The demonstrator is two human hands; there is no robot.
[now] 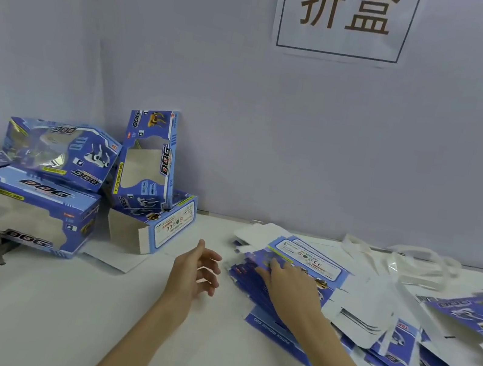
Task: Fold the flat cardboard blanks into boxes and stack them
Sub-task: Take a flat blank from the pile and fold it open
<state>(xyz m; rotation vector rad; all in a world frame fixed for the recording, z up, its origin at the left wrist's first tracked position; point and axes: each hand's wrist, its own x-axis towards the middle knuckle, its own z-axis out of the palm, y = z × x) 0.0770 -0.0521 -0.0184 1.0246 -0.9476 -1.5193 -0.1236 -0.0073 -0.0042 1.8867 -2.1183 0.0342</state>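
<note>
Left hand [196, 271] loosely spread over table, right hand [287, 281] resting on flat blanks [310, 263]

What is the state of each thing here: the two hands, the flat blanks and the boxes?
Left hand: open, fingers relaxed, holding nothing, between the boxes and the blanks.
Right hand: open, fingers laid flat on the top blank.
Pile of flat blanks: unfolded, spread loosely.
Folded boxes: piled unevenly at left.
Upright box: folded, standing tilted by the wall.
Open-ended box: lying, flaps not closed.
</note>
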